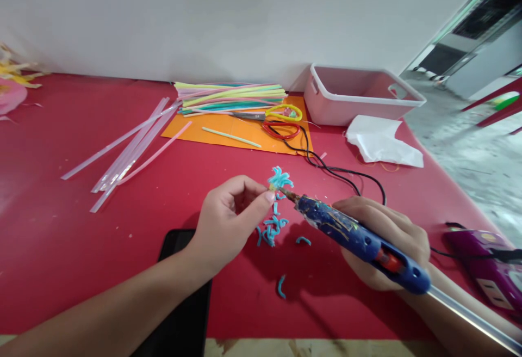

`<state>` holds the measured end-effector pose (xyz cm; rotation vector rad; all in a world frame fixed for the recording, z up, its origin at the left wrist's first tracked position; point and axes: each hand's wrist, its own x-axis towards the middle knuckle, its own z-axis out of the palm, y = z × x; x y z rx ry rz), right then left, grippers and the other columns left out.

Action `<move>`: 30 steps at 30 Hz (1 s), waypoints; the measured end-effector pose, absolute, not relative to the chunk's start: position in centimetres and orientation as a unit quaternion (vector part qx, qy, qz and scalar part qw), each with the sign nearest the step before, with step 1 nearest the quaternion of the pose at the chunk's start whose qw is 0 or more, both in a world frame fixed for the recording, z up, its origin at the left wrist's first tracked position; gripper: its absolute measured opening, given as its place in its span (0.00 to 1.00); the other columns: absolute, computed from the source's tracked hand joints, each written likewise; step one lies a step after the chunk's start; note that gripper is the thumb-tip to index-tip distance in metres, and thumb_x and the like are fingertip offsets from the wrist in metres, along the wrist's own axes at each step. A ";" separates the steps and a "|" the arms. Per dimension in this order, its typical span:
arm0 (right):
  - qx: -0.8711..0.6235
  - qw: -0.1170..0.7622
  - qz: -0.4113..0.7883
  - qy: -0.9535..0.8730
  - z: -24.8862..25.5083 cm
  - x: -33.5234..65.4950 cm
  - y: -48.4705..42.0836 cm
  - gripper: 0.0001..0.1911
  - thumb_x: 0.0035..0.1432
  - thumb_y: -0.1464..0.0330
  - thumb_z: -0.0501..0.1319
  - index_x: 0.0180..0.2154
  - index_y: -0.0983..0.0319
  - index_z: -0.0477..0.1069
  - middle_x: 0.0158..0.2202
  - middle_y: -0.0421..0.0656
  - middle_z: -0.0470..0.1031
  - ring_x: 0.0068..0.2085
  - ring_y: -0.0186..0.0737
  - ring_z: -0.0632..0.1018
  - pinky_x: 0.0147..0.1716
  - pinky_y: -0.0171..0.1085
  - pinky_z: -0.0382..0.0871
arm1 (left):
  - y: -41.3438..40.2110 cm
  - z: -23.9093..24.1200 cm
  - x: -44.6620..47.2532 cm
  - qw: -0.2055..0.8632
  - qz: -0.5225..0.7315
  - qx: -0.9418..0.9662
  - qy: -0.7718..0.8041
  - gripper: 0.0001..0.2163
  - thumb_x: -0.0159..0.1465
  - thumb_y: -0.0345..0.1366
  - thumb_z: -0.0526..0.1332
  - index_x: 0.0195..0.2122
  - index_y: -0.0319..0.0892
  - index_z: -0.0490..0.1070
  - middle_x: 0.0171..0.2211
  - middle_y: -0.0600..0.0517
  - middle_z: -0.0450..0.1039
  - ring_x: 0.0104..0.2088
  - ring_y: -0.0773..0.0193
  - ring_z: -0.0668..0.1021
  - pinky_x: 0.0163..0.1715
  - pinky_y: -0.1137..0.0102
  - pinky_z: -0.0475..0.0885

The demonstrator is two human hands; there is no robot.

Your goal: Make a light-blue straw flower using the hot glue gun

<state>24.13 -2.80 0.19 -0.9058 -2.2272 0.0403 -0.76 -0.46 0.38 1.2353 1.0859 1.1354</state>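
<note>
Big red table (61, 259), near edge at 6 o'clock, right edge running off toward 3. Plenty of bare room around 8 o'clock. White tub (359, 96) up at 1 o'clock, orange sheet (228, 131) at 12. Blue glue gun (359, 237) gripped in right hand (383, 237), nozzle touching little blue straw flower (280, 179). Left hand (228, 221) pinching that flower, fingers closed on it. Curly blue scraps (271, 231) just below, dead centre.

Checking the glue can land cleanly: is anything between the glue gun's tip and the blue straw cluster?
Nothing visible: the glue gun in the right hand has its tip at the blue straw cluster pinched by the left hand.
</note>
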 end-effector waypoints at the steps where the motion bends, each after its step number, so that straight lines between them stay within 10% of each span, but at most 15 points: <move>1: -0.348 0.365 0.017 -0.863 0.1 24.2 -2.7 0.10 0.59 0.68 0.59 0.43 0.61 0.67 0.34 0.47 0.76 0.33 0.42 0.80 0.30 0.38 0.78 | -0.5 0.5 -0.8 0.538 0.477 0.522 0.459 0.07 0.62 0.34 0.66 0.28 0.40 0.72 0.20 0.60 0.68 0.19 0.77 0.66 0.19 0.81 0.60; 30: -0.340 0.361 0.017 -0.868 0.1 24.3 -2.5 0.14 0.56 0.68 0.60 0.45 0.63 0.68 0.37 0.50 0.77 0.35 0.44 0.81 0.32 0.39 0.79 | -0.3 -0.1 -1.0 0.523 0.461 0.520 0.494 0.08 0.61 0.40 0.68 0.32 0.41 0.78 0.23 0.56 0.72 0.23 0.71 0.71 0.23 0.79 0.67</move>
